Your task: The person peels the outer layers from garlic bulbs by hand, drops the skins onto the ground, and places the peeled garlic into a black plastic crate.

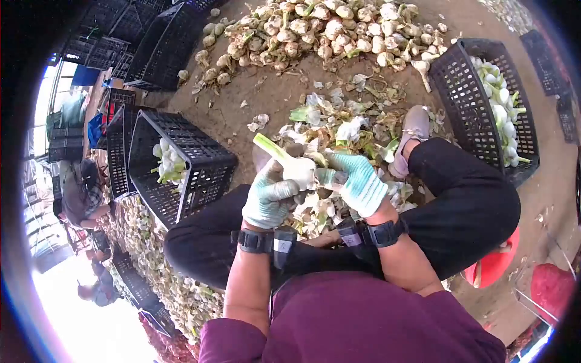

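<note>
A white garlic bulb [299, 172] with a cut green stem is gripped in my left hand [268, 195], its stem pointing up and left. My right hand [361, 183] is closed, with thumb and fingertips pinched at the root end of the same bulb. Whether a bit of skin or root is between those fingertips is hard to see. Both hands wear pale green gloves with grey fingers. Below and beyond them, loose garlic skins and leaves [351, 130] cover the ground between my legs.
A heap of untrimmed garlic [315, 30] lies ahead. Black crates with cleaned bulbs stand at right [469, 115] and, tipped, at left [203, 151]. More garlic [142, 233] is spread at the left, near other people [78, 193]. A red seat [496, 260] is by my right leg.
</note>
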### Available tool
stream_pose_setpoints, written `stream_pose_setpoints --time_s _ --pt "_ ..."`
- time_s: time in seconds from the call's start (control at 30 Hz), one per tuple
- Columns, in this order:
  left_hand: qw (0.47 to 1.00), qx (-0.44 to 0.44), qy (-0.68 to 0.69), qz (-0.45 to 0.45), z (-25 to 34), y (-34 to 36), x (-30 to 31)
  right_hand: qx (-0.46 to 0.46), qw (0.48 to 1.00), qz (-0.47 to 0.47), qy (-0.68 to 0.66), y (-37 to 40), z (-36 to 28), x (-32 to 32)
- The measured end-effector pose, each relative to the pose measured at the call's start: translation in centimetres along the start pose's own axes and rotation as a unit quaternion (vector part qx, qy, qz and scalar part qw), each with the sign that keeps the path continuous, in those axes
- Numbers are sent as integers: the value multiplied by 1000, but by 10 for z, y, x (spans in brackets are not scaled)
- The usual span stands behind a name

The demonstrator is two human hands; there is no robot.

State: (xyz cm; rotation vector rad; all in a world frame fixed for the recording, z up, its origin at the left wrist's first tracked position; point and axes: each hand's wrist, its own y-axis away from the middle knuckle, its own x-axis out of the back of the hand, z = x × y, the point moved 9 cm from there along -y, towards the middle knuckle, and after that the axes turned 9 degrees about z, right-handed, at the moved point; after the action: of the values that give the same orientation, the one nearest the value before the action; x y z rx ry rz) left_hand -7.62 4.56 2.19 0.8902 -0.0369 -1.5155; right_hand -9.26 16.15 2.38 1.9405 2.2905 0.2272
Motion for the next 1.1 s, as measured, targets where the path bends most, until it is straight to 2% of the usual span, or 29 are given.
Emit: stream_pose_setpoints --time_s 0.07,0.13,0.2,0.27,0.3,0.33,0.4,0.43,0.53,0.6,0.67,0.7,0.8,0.83,0.87,0.9,0.93,0.97,1.0,1.03,1.07,1.1 --pt "999 -9 42 -9 2 0 0 34 999 10 11 0 2 1" --pt "999 -10 38 19 0 -1 4 -57 996 56 -27 0 20 8" --pt "999 -23 28 17 2 -3 3 -29 996 75 -48 -1 10 12" --pt "998 -30 57 0 6 -4 -2 -14 995 52 82 0 -4 12" --pt "999 -29 28 11 6 -4 0 18 987 44 150 0 -8 4" --pt "999 -27 28 11 4 -5 -2 55 985 73 147 2 -17 2" --pt "994 -94 -26 41 8 -7 -2 44 965 129 224 6 2 -2" --pt "987 -126 -95 44 8 -9 5 43 965 130 222 6 8 -2" --pt "988 -116 -47 93 6 -12 11 49 974 138 171 -2 12 4" --pt "992 -102 68 13 7 -12 2 -89 973 192 92 -8 39 23" --pt "989 -76 130 4 10 -8 -4 -149 965 218 2 -14 66 32" --pt "989 -78 129 6 13 -8 -4 0 953 258 160 -9 34 43" --pt "981 -62 185 -12 16 -8 -4 -6 975 205 89 -5 13 32" --pt "973 -59 221 -30 16 -9 -5 -20 990 137 12 -4 6 22" --pt "964 -55 257 -49 16 -9 -5 -21 991 135 10 -3 4 21" --pt "963 -49 266 -7 13 -11 3 -13 996 86 12 -3 2 11" --pt "963 -47 266 -6 9 -13 11 -4 999 37 15 -2 0 2" --pt "940 17 327 -102 8 -12 -4 67 996 59 28 0 -7 0" --pt "900 81 382 -195 8 -6 -20 75 995 44 -41 2 -7 -6" --pt "972 -23 231 -39 1 -12 2 96 995 17 -2 0 -8 -12" --pt "972 -22 232 -38 4 -11 -7 117 992 -10 36 -2 -14 -18" --pt "985 -30 167 -37 5 -11 -14 -67 994 -76 -46 2 0 -26"
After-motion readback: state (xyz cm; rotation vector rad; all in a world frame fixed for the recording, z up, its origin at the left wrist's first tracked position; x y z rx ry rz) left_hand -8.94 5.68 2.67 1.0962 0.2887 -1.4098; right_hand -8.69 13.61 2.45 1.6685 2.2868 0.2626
